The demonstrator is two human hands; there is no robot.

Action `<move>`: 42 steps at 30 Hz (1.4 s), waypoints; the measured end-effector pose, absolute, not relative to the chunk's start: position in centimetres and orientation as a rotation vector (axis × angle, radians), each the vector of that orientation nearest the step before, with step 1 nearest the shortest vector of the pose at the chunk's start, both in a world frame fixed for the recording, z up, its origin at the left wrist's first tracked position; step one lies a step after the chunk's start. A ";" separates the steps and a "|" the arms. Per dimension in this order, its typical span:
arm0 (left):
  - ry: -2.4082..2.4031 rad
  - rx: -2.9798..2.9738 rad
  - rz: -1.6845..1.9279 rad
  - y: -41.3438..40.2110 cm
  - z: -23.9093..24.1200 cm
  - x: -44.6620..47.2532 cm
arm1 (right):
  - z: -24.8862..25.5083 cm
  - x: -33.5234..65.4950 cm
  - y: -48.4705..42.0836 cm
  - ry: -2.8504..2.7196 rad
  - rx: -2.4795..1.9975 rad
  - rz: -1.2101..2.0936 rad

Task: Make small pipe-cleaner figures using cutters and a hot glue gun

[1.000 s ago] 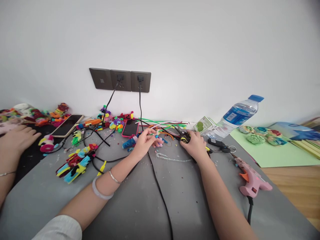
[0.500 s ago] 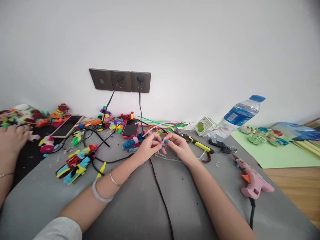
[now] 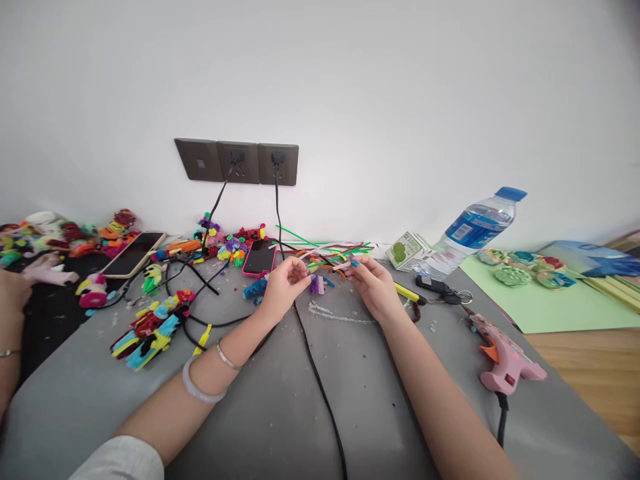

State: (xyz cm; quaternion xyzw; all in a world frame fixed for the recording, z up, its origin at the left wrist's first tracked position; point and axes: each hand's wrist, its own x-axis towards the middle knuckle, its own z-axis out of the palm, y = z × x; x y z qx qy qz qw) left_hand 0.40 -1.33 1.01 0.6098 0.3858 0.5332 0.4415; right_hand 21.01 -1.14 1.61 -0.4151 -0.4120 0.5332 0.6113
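Just above the grey table cover, near its far edge and in front of the wall sockets, a pale pink pipe cleaner is stretched between the two hands. It is a thin, fuzzy, bendable stem, nearly level. A small purple tuft of the same fluffy stuff sits just under it; whether the two are joined cannot be told. The left hand pinches one end between thumb and forefinger, with the other fingers curled in. The right hand, its nails painted blue, pinches the other end the same way.

Below the hands a silvery glitter stem lies in a loose line on the cover, and a glossy black cable runs past it toward the person. Behind the hands lie straight stems in green, orange and red, beside a phone in a pink case. To the left is a bristly, many-coloured figure of twisted stems. To the right lie a yellow-handled tool, a dark key fob, a smooth pink glue gun, a clear plastic water bottle lying tilted, and a flat sheet of green paper. Another person's hand shows at the far left edge.
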 end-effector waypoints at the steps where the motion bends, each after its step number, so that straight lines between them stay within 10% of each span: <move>1: 0.967 1.527 1.318 -1.3 0.9 0.4 | 1.5 21.0 -1.1 -0.972 -0.978 1.222; 42: 1.054 2.238 0.846 -1.4 0.4 0.0 | 0.3 20.3 -1.1 -1.658 -1.261 0.928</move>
